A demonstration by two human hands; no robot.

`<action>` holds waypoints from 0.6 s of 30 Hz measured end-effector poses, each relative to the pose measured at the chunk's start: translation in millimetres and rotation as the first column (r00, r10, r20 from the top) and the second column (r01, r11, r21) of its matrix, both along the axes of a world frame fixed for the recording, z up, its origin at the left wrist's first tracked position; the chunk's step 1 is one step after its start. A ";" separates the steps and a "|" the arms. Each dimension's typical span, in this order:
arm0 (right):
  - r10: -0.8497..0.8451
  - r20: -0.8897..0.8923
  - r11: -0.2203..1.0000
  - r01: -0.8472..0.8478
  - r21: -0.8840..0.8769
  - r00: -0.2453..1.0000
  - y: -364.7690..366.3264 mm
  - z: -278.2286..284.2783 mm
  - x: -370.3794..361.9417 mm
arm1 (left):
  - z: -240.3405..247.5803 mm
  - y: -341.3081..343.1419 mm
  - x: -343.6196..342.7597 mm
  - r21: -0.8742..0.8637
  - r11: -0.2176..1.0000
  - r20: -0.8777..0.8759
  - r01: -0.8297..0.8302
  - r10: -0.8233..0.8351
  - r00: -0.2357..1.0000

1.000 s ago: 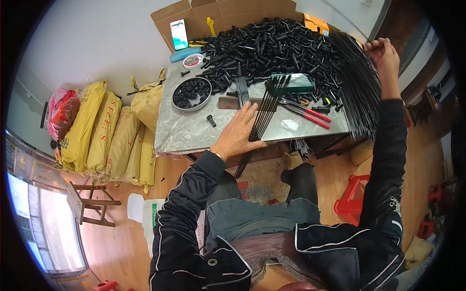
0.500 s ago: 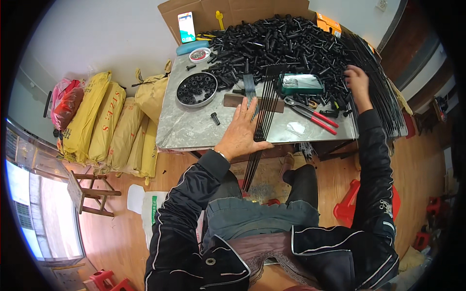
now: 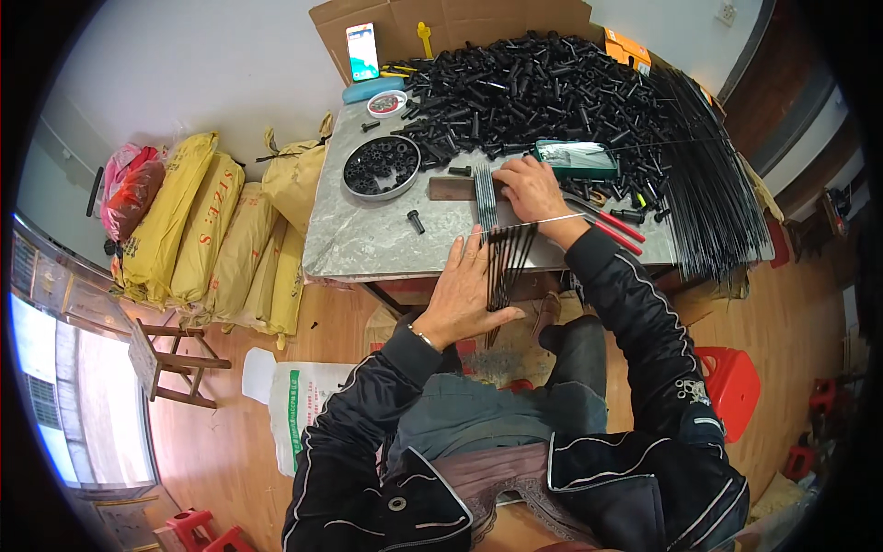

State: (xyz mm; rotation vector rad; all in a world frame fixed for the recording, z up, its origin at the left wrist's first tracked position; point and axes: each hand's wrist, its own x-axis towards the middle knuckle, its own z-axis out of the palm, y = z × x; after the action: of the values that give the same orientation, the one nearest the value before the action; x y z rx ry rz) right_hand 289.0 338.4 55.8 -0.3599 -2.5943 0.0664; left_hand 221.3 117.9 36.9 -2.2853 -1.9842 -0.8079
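My left hand [image 3: 463, 296] lies flat over a bundle of thin black rods [image 3: 508, 262] at the table's front edge, fingers stretched and thumb spread. Several pale grey rods [image 3: 485, 195] lie side by side across a brown block [image 3: 449, 189]. My right hand [image 3: 533, 195] is over the right part of that block, its fingers bent and closed beside the pale rods. The fingertips are partly hidden, so what they hold does not show. A thin bright line crosses in front of the right wrist. Red-handled pliers [image 3: 618, 235] lie partly behind the right forearm.
Black bolt-like parts [image 3: 543, 87] form a large heap, with long black rods [image 3: 717, 184] to its right. A round tin [image 3: 384, 191] holds black rings. A green box [image 3: 589, 166], a phone [image 3: 362, 51] and a loose black bolt [image 3: 416, 222] are on the table [image 3: 349, 248].
My right hand has come left from the rods at the far right to the block. The black rods have shifted toward me, and my left hand is slightly lower.
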 end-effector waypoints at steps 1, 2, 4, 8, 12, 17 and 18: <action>0.014 -0.002 1.000 -0.014 0.001 1.000 6.2 -1.1 -4.6 | -1.0 -1.7 -1.5 0.017 1.000 0.026 0.011 -0.011 1.000; 0.015 0.000 1.000 -0.015 0.002 1.000 10.7 -0.8 -8.9 | 2.8 -2.4 -0.8 0.018 1.000 0.028 0.010 -0.011 1.000; 0.001 0.005 1.000 -0.001 -0.014 1.000 20.4 -1.3 -16.9 | 10.5 -2.0 2.0 0.021 1.000 0.004 -0.012 0.012 1.000; -0.091 0.039 0.995 0.092 -0.025 0.995 20.8 0.1 -32.4 | 7.2 5.2 -5.5 0.000 0.999 0.019 -0.044 0.044 0.999; 0.011 -0.135 0.997 -0.021 -0.071 0.991 17.3 2.2 -24.5 | 4.5 8.1 -6.9 0.003 0.998 -0.048 -0.068 0.068 0.997; 0.075 -0.265 0.997 -0.079 -0.006 0.961 4.7 11.0 -39.9 | 10.8 15.0 -14.7 -0.060 0.996 -0.070 -0.064 0.060 0.996; 0.072 -0.262 0.997 -0.077 -0.008 0.962 5.9 9.7 -40.8 | 12.0 15.7 -15.3 -0.062 0.996 -0.066 -0.061 0.057 0.996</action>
State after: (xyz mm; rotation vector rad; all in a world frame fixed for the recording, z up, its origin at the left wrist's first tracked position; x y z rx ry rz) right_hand 248.2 344.3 65.4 -0.2414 -2.3462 0.1530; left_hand 206.1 133.6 48.9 -2.2429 -2.0679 -0.6679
